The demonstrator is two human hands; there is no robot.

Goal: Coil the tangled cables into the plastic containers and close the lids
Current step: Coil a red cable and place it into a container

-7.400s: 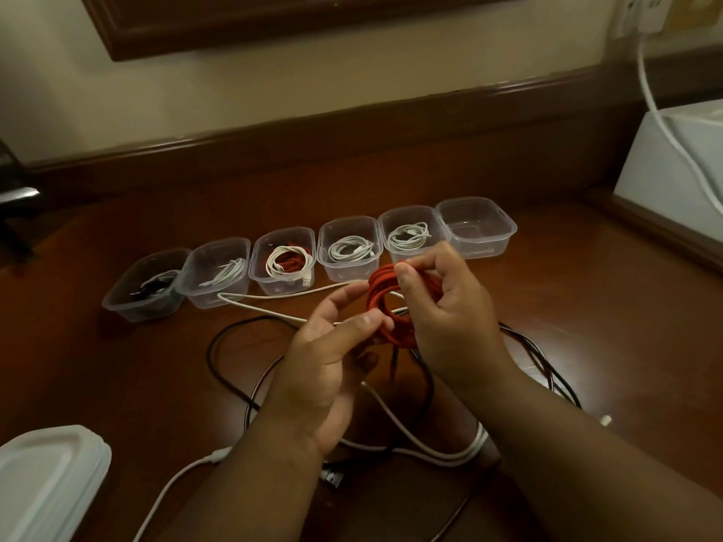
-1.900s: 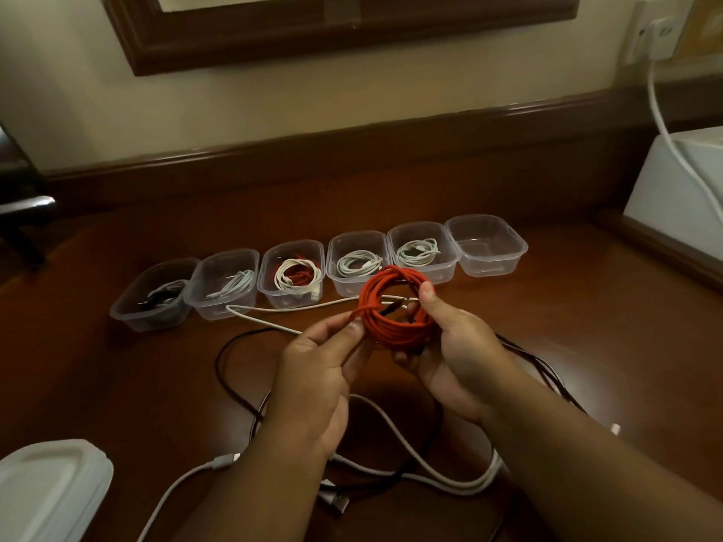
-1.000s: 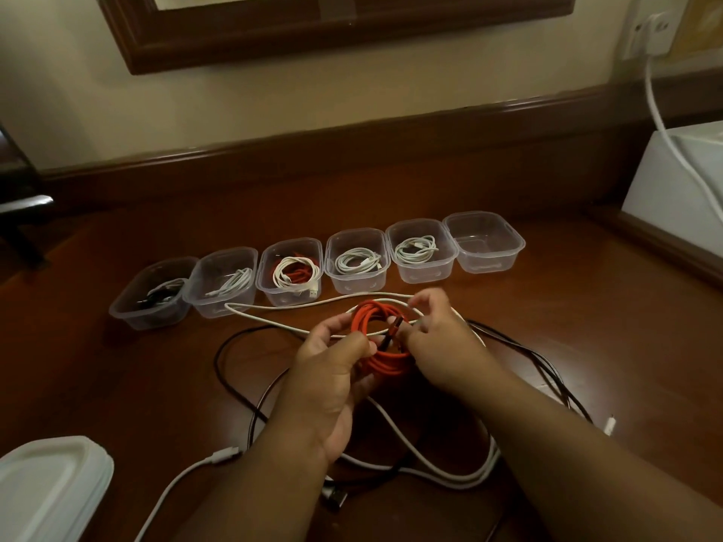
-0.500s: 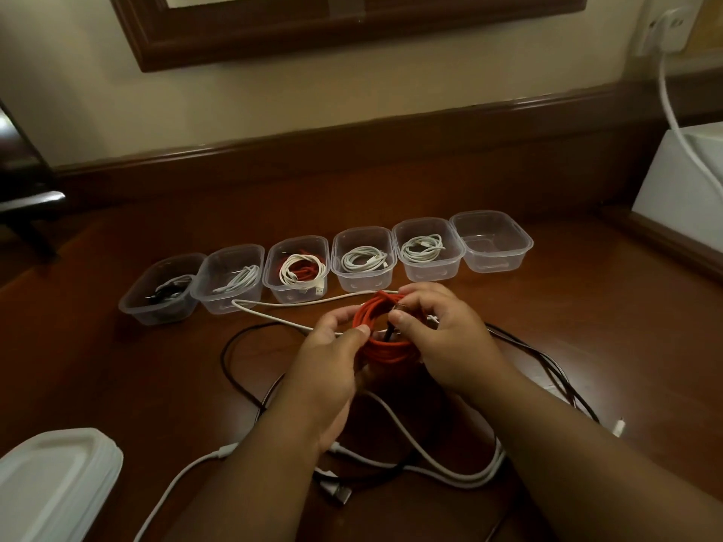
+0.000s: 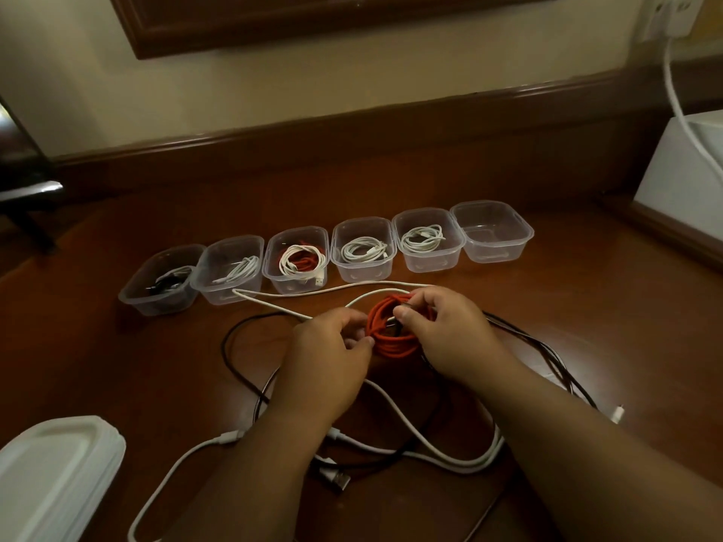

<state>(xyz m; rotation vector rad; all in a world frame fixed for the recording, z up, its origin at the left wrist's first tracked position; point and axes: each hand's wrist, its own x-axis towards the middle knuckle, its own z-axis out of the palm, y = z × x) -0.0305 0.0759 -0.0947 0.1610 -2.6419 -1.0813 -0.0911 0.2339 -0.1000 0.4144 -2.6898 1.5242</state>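
A coiled orange cable (image 5: 391, 334) sits between my two hands, low over the wooden table (image 5: 587, 307). My left hand (image 5: 332, 357) pinches its left side; my right hand (image 5: 450, 330) grips its right side and the plug end near the coil's middle. Behind stands a row of several clear plastic containers without lids. The rightmost container (image 5: 493, 232) is empty. The others hold coiled cables, such as the white coil (image 5: 422, 238) beside it. Loose white cables (image 5: 430, 444) and black cables (image 5: 242, 361) lie tangled under my arms.
A stack of white lids (image 5: 51, 475) lies at the near left. A white box (image 5: 684, 178) stands at the right with a white cord (image 5: 680, 107) running up to a wall socket. A raised wooden ledge (image 5: 352, 142) runs behind the containers.
The orange coil was held up and turned in my hands, then lowered toward the table. My right hand shifted onto the plug end at the coil's middle.
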